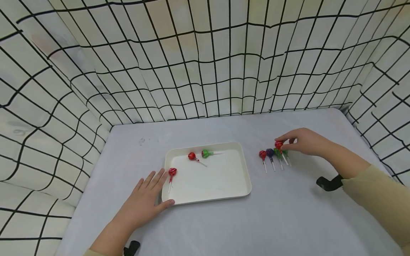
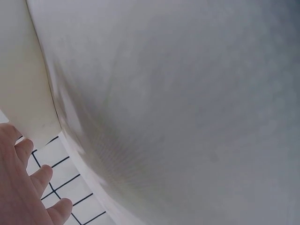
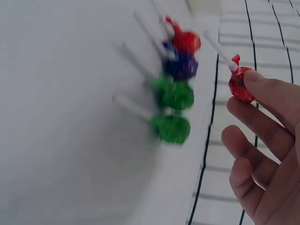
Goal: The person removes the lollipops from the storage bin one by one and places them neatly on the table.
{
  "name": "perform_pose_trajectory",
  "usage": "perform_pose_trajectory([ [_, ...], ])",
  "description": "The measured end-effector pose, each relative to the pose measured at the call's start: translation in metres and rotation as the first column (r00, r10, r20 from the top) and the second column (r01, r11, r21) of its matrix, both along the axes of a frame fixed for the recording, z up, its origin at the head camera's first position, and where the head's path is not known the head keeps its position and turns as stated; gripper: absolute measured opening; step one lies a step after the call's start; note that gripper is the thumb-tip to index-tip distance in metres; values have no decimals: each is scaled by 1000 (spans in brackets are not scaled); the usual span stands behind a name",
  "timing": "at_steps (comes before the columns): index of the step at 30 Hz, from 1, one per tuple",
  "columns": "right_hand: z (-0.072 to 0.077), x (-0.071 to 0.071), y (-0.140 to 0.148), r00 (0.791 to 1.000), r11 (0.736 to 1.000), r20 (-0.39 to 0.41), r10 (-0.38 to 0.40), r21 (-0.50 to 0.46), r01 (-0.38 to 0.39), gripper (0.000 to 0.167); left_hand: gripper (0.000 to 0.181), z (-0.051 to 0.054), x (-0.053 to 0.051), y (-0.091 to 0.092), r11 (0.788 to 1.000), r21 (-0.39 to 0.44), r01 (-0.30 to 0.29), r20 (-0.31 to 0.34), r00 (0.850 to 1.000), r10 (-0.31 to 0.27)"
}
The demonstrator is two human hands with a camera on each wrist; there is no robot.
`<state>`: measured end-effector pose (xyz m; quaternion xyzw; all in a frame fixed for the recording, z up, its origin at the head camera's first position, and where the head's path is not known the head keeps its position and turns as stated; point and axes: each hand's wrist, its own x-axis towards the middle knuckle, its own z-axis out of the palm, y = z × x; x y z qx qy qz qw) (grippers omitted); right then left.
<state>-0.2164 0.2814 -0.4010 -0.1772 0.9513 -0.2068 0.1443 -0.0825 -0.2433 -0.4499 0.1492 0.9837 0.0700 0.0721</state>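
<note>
A: Left station?
B: Left hand (image 1: 145, 199): fingers extended, released, at the left rim of the white tray (image 1: 201, 181). Tray contents: two red lollipops (image 1: 172, 171), one green lollipop (image 1: 205, 153).
A: Right station?
B: Lollipop row (image 3: 181, 65), on table (image 1: 211, 227): red, purple, two green. Right hand (image 1: 304, 141): thumb and forefinger pinching a raised red lollipop (image 3: 240, 86).

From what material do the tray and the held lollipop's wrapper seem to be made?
The tray looks like smooth white plastic, given its even colour and rounded corners; coated metal remains possible. The red wrapper in the right hand is probably thin plastic film, perhaps glossy: it bunches up at the stick.
</note>
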Motion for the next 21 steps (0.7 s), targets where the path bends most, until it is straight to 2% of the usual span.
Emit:
perform_pose_trajectory([
  [8,-3,0,48,996,996,-8,-85,14,86,43,96,5,1,3,1000,7,-2,-11,1000,2],
  [14,-10,-2,55,993,993,21,-113,18,113,42,97,5,1,3,1000,5,-7,-7,1000,7],
  [21,-28,-8,55,993,993,44,-110,49,108,38,97,2,0,1,1000,10,-3,-6,1000,3],
])
